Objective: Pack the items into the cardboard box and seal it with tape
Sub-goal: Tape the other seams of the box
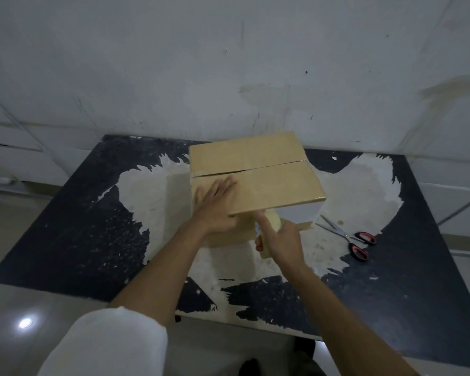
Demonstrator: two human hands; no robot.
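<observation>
Bench (65, 240) dark, top coating worn away to pale patches; stands against scuffed grey-white wall (228, 63); glossy floor at left. Cardboard box (269, 180) at bench centre, top flaps closed, seam open across lid. Left hand (215, 204) flat, fingers straight, pressing near-left part of lid. Right hand (282, 240) just below box's near edge, fingers wrapped round tape roll (272, 221), index finger extended up to flap edge. Scissors (347, 234) with red-black handles lie on bench right of box, apart from it. White sleeve (106, 346) on left arm
</observation>
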